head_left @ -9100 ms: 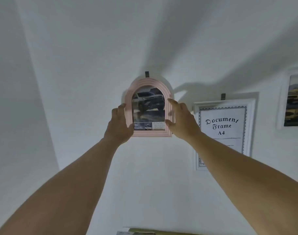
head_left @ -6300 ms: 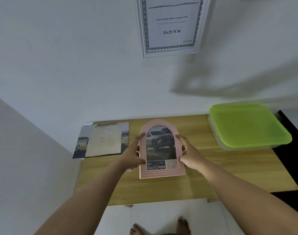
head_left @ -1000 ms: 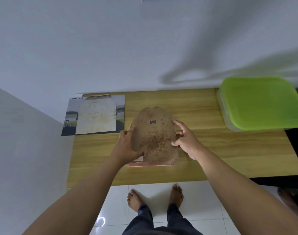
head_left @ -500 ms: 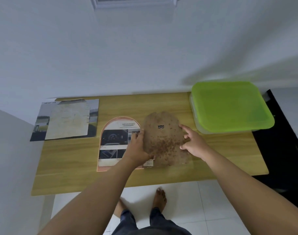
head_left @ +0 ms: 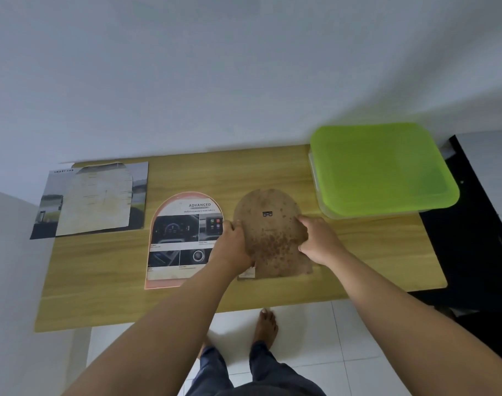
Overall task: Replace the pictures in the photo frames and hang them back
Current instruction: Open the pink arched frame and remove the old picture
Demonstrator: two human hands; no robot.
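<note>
The arched pink photo frame point(head_left: 156, 284) lies face down on the wooden table point(head_left: 101, 267), with an arched printed picture point(head_left: 181, 238) headed "ADVANCED" showing in its back. Just to its right is the brown spotted arched backing board point(head_left: 272, 241), low over the table. My left hand point(head_left: 234, 247) grips its left edge and my right hand point(head_left: 319, 241) grips its right edge. A small paper corner point(head_left: 247, 273) pokes out under the board's lower left.
Loose pictures, a pale arched sheet point(head_left: 97, 198) on top of a landscape print point(head_left: 44, 212), lie at the table's left end. A lime-green lidded box point(head_left: 381, 170) sits at the right end. The white wall rises behind. A black surface point(head_left: 472, 238) adjoins the table's right.
The backing board, held over the frame a second ago, has moved right with both hands and come lower, uncovering the picture in the frame's back.
</note>
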